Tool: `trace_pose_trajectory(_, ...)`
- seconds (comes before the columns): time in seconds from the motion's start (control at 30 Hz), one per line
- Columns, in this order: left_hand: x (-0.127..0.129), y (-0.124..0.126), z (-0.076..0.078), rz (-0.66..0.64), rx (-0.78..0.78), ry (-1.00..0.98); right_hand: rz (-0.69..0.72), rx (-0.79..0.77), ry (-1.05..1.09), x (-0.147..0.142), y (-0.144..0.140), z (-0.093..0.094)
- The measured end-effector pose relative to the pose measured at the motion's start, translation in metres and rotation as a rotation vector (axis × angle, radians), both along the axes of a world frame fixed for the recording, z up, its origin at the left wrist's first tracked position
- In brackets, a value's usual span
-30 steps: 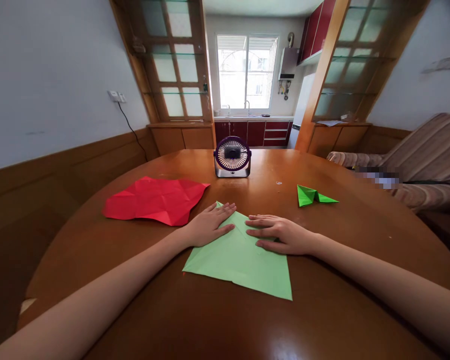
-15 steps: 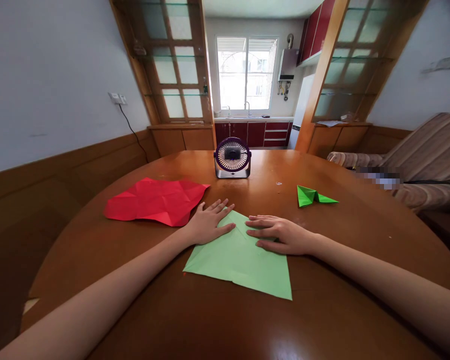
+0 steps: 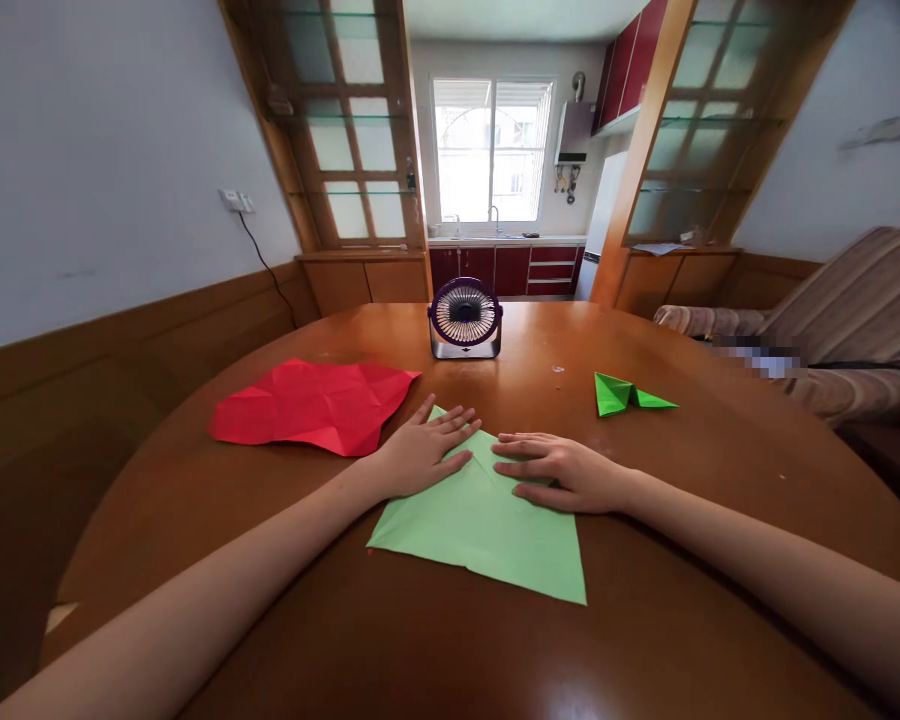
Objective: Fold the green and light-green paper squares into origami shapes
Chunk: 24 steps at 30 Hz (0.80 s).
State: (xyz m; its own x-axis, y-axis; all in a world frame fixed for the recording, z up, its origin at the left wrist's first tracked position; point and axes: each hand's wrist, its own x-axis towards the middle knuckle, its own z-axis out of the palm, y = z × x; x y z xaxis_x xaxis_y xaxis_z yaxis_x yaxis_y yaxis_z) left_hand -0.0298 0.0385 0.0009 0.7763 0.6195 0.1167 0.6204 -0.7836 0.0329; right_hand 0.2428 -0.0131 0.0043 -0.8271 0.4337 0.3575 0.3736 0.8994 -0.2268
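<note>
A light green paper (image 3: 487, 530) folded into a triangle lies flat on the round wooden table (image 3: 705, 470) in front of me. My left hand (image 3: 420, 448) rests palm down on the paper's upper left edge, fingers spread. Pressing flat on the upper right part is my right hand (image 3: 562, 470), its fingers pointing left towards the left hand. Neither hand grips anything.
A creased red paper (image 3: 315, 405) lies to the left. A small folded bright green paper (image 3: 626, 393) sits to the right. A purple desk fan (image 3: 464, 317) stands at the table's far side. A striped sofa (image 3: 855, 320) is at the right.
My left hand has slid a little up along the paper's edge and its fingers have spread. The right hand has stayed in place.
</note>
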Motion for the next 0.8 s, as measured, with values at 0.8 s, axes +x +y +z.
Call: trace_pose_trajectory(0.8,-0.008,0.011,-0.002,0.243,0.003,-0.025,-0.014,-0.059,-0.052,0.002,-0.003,0.008)
